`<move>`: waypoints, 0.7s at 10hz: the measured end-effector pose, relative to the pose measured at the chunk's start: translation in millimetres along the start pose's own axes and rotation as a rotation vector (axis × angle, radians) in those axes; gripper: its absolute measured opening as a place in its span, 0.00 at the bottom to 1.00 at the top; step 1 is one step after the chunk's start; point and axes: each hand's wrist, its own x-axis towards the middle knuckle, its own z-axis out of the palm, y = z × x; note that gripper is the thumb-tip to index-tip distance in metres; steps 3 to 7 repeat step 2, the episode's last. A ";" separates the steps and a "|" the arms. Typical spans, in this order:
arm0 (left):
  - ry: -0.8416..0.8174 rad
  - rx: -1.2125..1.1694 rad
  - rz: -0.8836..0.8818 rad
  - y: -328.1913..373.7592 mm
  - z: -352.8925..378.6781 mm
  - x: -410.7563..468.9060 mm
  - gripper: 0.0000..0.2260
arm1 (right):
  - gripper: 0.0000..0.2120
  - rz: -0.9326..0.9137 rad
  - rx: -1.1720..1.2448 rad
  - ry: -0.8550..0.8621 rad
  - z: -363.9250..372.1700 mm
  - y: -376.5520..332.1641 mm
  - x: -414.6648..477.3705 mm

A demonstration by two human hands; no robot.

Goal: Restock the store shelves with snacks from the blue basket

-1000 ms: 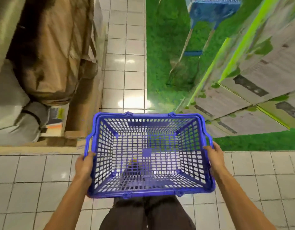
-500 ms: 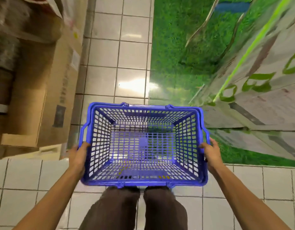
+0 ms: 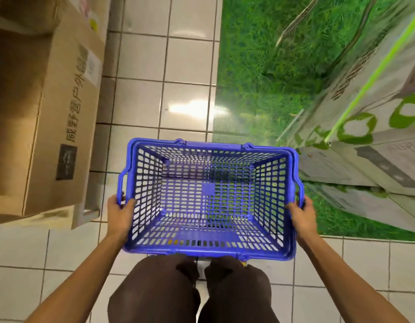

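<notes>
My left hand (image 3: 119,212) is wrapped round the left rim of the basket (image 3: 213,144), just below its side handle. My right hand (image 3: 302,213) grips the right rim the same way. The basket hangs level before my thighs, and through its mesh I see only floor (image 3: 141,101), no snacks. My grip is as it was a second ago, but I have walked on. The sacks on my left have given way to a box (image 3: 61,101), and the cartons (image 3: 365,159) on the green mat (image 3: 248,66) are closer. With nothing left to shelve, I judge the restocking is done or a refill is due.
</notes>
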 end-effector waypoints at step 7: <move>0.003 0.048 0.019 53.9 -9.8 -46.8 0.24 | 0.25 -0.040 -0.217 0.098 -28.5 -57.7 -51.8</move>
